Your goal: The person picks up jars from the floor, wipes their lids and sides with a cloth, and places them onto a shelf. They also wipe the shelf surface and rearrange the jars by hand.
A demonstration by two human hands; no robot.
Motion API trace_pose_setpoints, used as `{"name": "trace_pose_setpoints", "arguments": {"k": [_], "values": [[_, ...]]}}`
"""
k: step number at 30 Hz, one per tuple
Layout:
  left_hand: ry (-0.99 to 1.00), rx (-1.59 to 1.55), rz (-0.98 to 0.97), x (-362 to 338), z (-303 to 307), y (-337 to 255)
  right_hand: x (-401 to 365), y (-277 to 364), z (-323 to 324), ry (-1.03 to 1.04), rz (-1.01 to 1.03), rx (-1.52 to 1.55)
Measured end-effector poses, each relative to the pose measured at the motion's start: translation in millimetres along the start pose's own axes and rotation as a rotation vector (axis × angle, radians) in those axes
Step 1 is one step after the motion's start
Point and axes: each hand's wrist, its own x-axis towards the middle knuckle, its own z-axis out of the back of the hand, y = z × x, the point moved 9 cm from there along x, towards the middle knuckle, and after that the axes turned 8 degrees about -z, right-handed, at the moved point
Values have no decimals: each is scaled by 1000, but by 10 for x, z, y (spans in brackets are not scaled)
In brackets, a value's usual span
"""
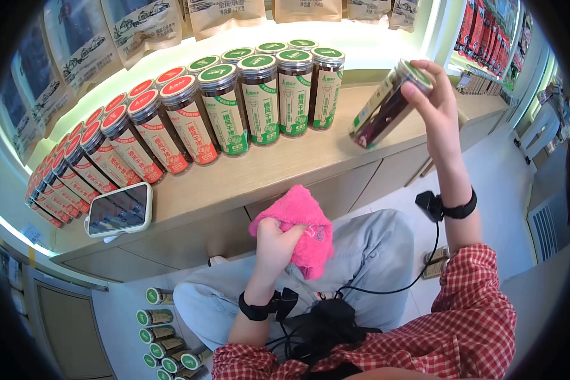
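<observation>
My right hand (434, 104) grips a clear plastic jar (386, 113) near its green lid. The jar tilts over the wooden shelf, its lower end toward the shelf top, dark contents showing through the side. In my left hand (277, 248) is a bunched pink fluffy cloth (310, 237), held above my lap with the fingers closed into it. Left of the held jar stand two rows of jars with green lids and green labels (263, 104). Farther left, the rows carry on with red-lidded, red-labelled jars (193, 126).
A phone (119, 209) lies at the front edge of the wooden shelf (285, 166). Paper pouches (228, 16) line the level above. Several green-lidded jars (161, 332) are on the floor at lower left. A black cable (386, 291) runs across my lap to my right wrist.
</observation>
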Motion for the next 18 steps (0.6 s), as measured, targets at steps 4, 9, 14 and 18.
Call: {"name": "trace_pose_setpoints", "arguments": {"k": [4, 9, 14, 18], "values": [[18, 21, -38, -14, -52, -26, 726, -321, 20, 39, -45, -391], [49, 101, -25, -35, -98, 10, 1119, -998, -328, 218, -211, -311], [21, 113, -23, -24, -49, 9, 1225, -1062, -608, 254, -167, -231], [37, 175, -52, -5, -40, 24, 1076, -991, -703, 368, -252, -192]]}}
